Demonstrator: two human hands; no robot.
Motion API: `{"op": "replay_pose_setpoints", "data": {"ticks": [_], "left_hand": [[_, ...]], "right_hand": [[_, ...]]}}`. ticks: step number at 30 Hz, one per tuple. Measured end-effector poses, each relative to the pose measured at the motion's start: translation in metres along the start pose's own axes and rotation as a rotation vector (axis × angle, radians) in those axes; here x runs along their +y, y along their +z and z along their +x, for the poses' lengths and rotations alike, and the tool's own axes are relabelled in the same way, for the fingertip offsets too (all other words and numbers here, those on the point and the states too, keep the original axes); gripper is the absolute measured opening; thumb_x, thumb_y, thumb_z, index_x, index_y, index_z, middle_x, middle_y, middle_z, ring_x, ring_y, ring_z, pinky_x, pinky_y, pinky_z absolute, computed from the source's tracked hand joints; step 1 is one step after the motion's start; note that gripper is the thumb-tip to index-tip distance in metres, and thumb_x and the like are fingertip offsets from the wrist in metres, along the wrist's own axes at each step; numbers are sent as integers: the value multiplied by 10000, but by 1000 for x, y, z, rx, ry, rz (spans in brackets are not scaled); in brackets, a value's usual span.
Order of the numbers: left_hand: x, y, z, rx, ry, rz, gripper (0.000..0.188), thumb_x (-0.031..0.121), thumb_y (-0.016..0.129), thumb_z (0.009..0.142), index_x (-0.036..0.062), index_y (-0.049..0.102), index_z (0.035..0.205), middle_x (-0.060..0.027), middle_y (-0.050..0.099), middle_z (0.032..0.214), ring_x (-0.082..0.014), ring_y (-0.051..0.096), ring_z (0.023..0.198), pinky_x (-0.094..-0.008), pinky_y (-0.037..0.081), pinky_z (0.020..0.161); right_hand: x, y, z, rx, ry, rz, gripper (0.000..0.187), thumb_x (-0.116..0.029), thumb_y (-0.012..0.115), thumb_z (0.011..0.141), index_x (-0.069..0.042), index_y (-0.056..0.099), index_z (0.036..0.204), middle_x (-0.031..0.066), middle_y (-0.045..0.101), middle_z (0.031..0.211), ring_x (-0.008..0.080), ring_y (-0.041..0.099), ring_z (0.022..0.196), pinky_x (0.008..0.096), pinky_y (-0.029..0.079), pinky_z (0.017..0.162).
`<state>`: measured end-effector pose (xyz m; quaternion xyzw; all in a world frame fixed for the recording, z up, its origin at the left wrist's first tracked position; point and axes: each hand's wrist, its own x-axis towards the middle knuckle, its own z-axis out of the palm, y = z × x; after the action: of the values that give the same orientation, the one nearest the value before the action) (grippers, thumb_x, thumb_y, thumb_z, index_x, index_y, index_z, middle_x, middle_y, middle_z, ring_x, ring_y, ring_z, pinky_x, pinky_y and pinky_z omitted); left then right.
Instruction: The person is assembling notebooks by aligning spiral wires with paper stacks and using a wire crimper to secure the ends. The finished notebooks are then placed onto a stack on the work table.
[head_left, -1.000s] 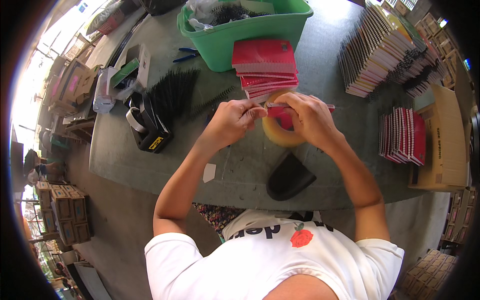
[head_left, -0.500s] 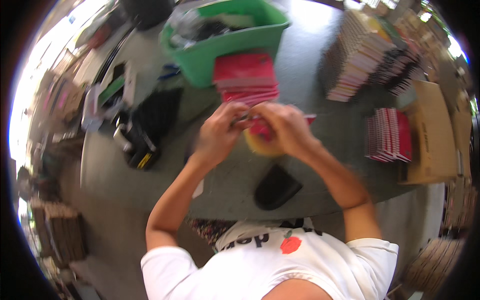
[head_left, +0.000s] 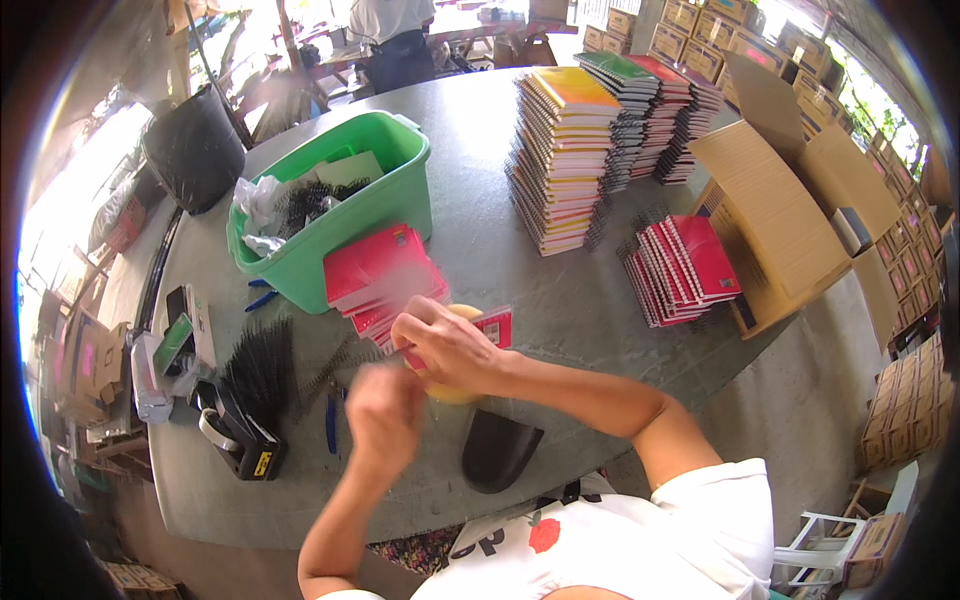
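Your green tub (head_left: 300,275) is showing smooth plastic; just before it, red notebooks (head_left: 365,265) are presenting glossy covers; well to its right, your cardboard box (head_left: 765,215) is looking matt.

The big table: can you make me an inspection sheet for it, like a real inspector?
Surface: grey-green table, shiny toward its far edge.
Job's things: red notebook overlapping a yellowish ring; red notebook stack beside the green bin.
Clutter: black coils, black tape dispenser, blue-handled tool, tall spiral notebook stack.
Hands: right hand curled at the red notebook, grip hidden; left hand blurred, grip unclear.
Cables: nothing seen.
Surroundings: stacked cardboard boxes, white chair, person beyond the table.
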<state>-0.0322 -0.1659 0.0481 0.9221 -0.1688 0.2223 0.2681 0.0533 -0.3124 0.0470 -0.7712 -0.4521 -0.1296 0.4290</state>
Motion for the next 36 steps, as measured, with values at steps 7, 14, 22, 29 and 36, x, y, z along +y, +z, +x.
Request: {"op": "replay_pose_setpoints", "data": {"ticks": [7, 14, 22, 29, 36], "left_hand": [[48, 67, -43, -338, 50, -245, 411, 148, 736, 731, 56, 519, 1067, -175, 539, 984, -342, 575, 899, -422, 485, 739], [21, -20, 13, 156, -330, -426, 296, -10, 632, 726, 7, 514, 997, -145, 587, 974, -249, 603, 901, -334, 469, 796], [6, -42, 29, 235, -55, -124, 351, -1, 681, 744, 58, 651, 1089, -117, 657, 1015, -227, 632, 913, -313, 484, 836], [17, -41, 40, 198, -76, -162, 352, 29, 705, 729, 84, 660, 1075, -91, 662, 981, -215, 634, 871, -311, 504, 790], [9, -26, 44, 276, -36, -100, 307, 48, 701, 753, 75, 669, 1057, -107, 661, 965, -245, 628, 880, -313, 487, 800]], "right_hand": [[1, 0, 8, -176, 0, 36, 255, -65, 666, 733, -46, 587, 975, 149, 572, 997, 330, 571, 933, 380, 462, 771], [39, -73, -30, -162, 634, 467, 240, 10, 695, 736, 11, 677, 975, 113, 683, 855, 160, 647, 787, 274, 536, 704], [42, -38, -61, 100, 549, 866, 250, 65, 644, 788, -9, 669, 1025, 61, 682, 947, 102, 627, 845, 213, 519, 778], [36, -31, -64, 135, 515, 919, 234, 68, 645, 782, -2, 661, 1005, 66, 675, 973, 107, 622, 890, 234, 507, 810], [38, -25, -72, 208, 521, 967, 261, 48, 654, 791, 4, 645, 1048, 74, 670, 1012, 113, 617, 915, 244, 491, 844]]}}
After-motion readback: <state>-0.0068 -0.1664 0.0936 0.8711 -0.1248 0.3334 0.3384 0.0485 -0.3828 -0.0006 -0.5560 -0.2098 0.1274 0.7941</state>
